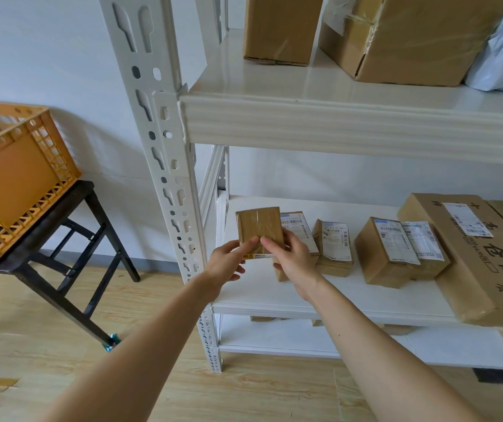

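A small flat cardboard parcel [258, 226], wrapped in clear tape, is held upright over the left end of the middle shelf [262, 293]. My left hand [225, 266] grips its lower left corner, thumb on the front face. My right hand [292, 257] pinches its lower right edge. A yellow-edged label strip shows at the parcel's bottom. Behind it stands another small labelled parcel [297, 226], partly hidden by my right hand.
Several labelled cardboard parcels [387, 251] and a large printed box [469, 254] fill the middle shelf to the right. Big boxes [402, 35] sit on the upper shelf. The white slotted rack post [164, 147] stands left. An orange crate [9, 175] rests on a black stool [70, 226].
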